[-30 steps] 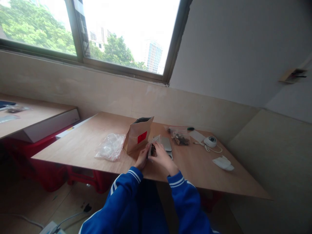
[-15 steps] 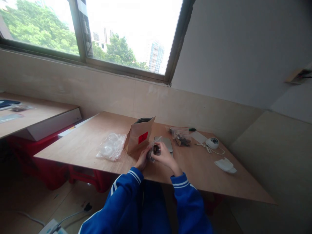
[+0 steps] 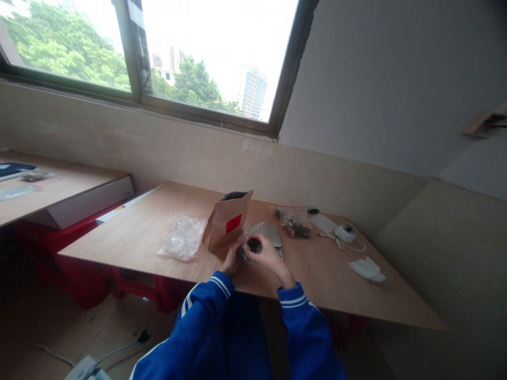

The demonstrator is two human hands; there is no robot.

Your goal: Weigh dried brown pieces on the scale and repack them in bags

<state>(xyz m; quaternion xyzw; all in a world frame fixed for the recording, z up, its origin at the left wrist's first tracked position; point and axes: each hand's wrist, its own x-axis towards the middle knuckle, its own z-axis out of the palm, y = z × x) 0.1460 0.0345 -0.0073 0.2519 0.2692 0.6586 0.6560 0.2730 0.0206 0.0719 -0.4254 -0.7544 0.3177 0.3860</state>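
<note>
Close in front of me, both hands meet at a small clear plastic bag (image 3: 256,229) with dark pieces (image 3: 254,245) in it. My left hand (image 3: 233,257) is closed on the bag's left side. Curled round its right side are the thumb and fingers of my right hand (image 3: 268,254), framing the dark contents. Just left of the hands stands a brown paper pouch (image 3: 222,224) with a red label, its top open. Behind my right hand lies a flat silvery-grey device (image 3: 273,235), partly covered by the hand and the bag.
Clear zip bags (image 3: 182,238) lie in a stack left of the pouch. Further right are a filled clear bag (image 3: 297,228), a green-ended pen-like item (image 3: 312,211), a white card (image 3: 323,224), a white camera with cable (image 3: 345,233) and a crumpled white tissue (image 3: 367,269).
My right fingers have shifted slightly round the bag, and the dark contents now show as a rounder patch between them. The bag's top has spread a little. The pouch stays in place.
</note>
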